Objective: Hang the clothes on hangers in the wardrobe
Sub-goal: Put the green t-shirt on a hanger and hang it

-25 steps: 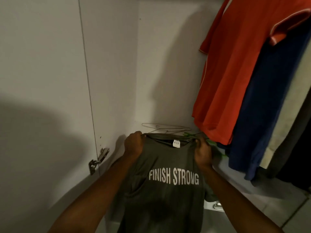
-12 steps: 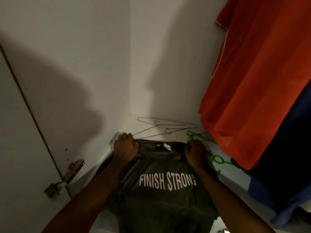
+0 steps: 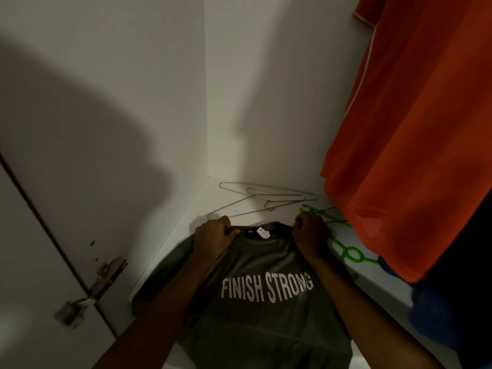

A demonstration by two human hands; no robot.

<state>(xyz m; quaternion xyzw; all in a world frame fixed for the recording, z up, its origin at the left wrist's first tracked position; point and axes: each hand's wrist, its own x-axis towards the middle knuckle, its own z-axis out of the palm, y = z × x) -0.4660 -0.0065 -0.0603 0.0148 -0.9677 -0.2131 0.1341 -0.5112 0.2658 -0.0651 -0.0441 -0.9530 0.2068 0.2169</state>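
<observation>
Grey T-shirt (image 3: 266, 302): we are pinching collar, left hand (image 3: 213, 235), right hand (image 3: 310, 233); wire hangers (image 3: 266, 198) just beyond shirt, hanging not yet done.

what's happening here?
A person is at an open wardrobe, holding a dark grey T-shirt by its collar, left hand and right hand each gripping one side. The shirt lies on the wardrobe floor and isn't on a hanger yet. Wire hangers and a green hanger lie just behind it. An orange shirt already hangs on the right.
</observation>
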